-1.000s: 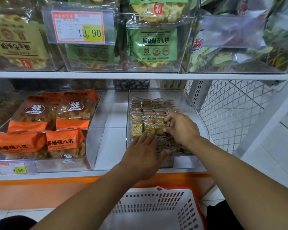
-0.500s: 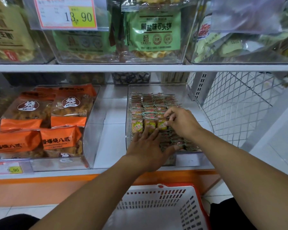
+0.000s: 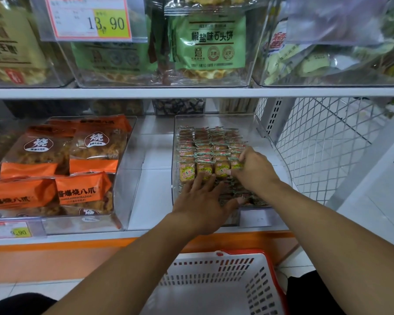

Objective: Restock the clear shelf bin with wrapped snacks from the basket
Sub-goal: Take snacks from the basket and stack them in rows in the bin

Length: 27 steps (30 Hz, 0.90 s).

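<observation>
bin (image 3: 263, 133) mostly full, snacks (image 3: 205, 151) in rows | basket (image 3: 255, 283) looks empty | left hand (image 3: 200, 208) flat on front packs | right hand (image 3: 254, 169) pinching 1 pack, straightening

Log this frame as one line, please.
stage: arranging snacks in bin | left hand: flat on wrapped snacks | right hand: pinching one snack | clear bin: rows standing | basket: looks empty

White shelf (image 3: 155, 196) carries the clear bin (image 3: 263, 130) under both hands, orange-packet bin (image 3: 127, 178) to their left
</observation>
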Each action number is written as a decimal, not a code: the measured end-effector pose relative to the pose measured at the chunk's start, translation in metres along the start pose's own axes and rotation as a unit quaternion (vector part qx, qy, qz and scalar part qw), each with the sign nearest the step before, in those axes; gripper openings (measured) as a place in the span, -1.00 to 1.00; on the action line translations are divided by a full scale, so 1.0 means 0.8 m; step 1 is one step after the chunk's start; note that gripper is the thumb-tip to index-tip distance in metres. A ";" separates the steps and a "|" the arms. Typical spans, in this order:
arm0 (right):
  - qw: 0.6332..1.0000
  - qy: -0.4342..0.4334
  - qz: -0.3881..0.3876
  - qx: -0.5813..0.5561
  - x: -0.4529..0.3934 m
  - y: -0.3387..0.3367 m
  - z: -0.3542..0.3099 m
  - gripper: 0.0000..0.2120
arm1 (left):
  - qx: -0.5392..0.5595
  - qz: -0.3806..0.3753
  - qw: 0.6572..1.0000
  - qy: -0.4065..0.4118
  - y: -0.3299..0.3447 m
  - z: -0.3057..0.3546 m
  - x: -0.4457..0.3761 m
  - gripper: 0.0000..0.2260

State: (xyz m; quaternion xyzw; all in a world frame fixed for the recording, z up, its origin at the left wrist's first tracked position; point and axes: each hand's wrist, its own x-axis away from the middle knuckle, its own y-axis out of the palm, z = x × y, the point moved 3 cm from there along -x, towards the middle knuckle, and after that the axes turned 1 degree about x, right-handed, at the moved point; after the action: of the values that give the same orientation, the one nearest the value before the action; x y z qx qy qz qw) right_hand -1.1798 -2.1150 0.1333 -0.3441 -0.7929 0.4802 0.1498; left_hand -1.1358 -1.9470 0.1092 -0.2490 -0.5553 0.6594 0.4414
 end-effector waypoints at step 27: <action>0.998 0.019 -0.006 -0.053 0.006 -0.013 0.015 -0.69 | 0.026 0.045 0.998 0.027 -0.007 -0.002 0.018 -0.29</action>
State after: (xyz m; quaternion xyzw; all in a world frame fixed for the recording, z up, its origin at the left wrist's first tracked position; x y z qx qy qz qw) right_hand -1.1942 -2.1224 0.1358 -0.3563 -0.8163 0.4295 0.1492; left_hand -1.1399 -1.9340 0.1168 -0.2800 -0.5138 0.6860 0.4324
